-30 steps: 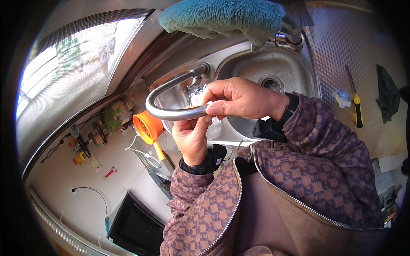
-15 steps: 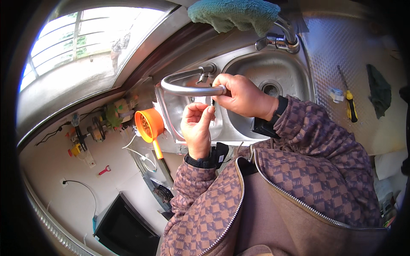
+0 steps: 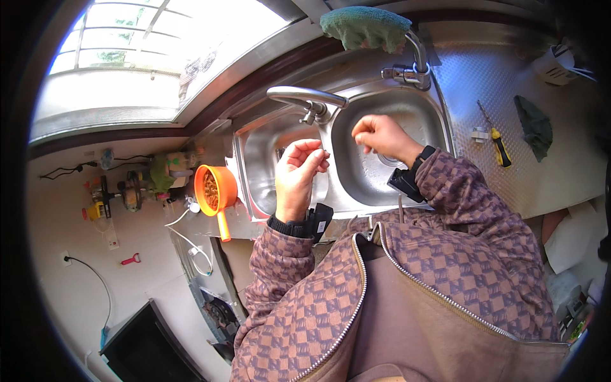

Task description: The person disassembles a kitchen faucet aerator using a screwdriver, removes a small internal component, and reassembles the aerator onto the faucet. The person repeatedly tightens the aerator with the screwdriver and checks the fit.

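My left hand (image 3: 297, 175) is closed, its fingertips pinched on a small dark piece (image 3: 325, 154) too tiny to identify, above the left steel basin (image 3: 256, 178). My right hand (image 3: 385, 140) hangs over the right basin (image 3: 364, 183), fingers loosely curled and apart, with nothing visible in them. Just behind both hands, the curved steel tap (image 3: 293, 95) arches from its fitting between the basins, touched by neither hand. A second tap (image 3: 414, 75) at the back right has a fluffy teal cloth (image 3: 364, 27) on its spout.
An orange scoop (image 3: 223, 200) with brown pellets sits left of the sink. On the right drainboard (image 3: 477, 70) lie a screwdriver (image 3: 501, 149), a small pale object (image 3: 478, 134), a dark cloth (image 3: 533, 130) and a white container (image 3: 555, 65). A window (image 3: 114, 95) borders the back left.
My right hand has let go of the curved tap and moved right over the basin. The tap now stands farther back. My left hand has dropped away from the spout, fingertips still together.
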Available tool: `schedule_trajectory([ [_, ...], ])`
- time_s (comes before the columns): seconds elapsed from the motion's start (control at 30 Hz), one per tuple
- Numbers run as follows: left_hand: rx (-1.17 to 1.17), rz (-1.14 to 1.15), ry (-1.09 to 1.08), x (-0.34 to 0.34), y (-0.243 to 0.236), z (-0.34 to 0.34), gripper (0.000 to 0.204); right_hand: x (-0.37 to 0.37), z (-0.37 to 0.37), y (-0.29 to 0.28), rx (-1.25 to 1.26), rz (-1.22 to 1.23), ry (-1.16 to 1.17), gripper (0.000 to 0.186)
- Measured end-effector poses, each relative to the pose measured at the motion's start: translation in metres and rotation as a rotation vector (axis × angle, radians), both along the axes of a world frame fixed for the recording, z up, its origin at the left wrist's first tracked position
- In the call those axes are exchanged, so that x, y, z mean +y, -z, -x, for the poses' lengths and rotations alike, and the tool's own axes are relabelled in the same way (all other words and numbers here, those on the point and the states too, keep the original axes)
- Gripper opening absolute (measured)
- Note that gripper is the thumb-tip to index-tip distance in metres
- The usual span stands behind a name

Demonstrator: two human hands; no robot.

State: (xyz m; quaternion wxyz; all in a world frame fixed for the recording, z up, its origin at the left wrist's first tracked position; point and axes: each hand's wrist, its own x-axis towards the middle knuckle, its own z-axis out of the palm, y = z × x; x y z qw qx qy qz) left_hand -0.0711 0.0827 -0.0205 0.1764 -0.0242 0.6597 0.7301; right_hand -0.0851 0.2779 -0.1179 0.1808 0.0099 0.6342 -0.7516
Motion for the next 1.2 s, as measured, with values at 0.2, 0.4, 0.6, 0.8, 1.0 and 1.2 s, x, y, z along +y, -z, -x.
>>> schedule_trajectory([
  [0.2,-0.013,-0.023,0.071,-0.012,0.0,-0.013,0.019,-0.02,0.014,-0.029,-0.046,0.603,0.241,0.025],
  [0.4,-0.038,-0.022,0.088,-0.029,0.002,-0.023,0.018,-0.017,0.024,-0.024,0.035,0.47,0.203,0.02],
  [0.6,-0.051,-0.021,0.068,-0.041,0.004,-0.029,0.017,0.004,0.035,-0.019,0.023,0.349,0.331,0.017],
  [0.8,-0.045,-0.059,0.079,-0.042,0.005,-0.026,0.017,0.027,0.022,-0.039,0.129,0.278,0.314,0.025],
  [1.0,-0.099,-0.212,0.094,-0.033,0.003,-0.018,0.024,0.006,-0.016,-0.055,0.209,-0.152,0.006,0.025],
  [1.2,-0.169,-0.277,0.157,-0.026,0.002,-0.016,0.036,-0.028,-0.032,-0.063,0.255,0.011,-0.151,0.026],
])
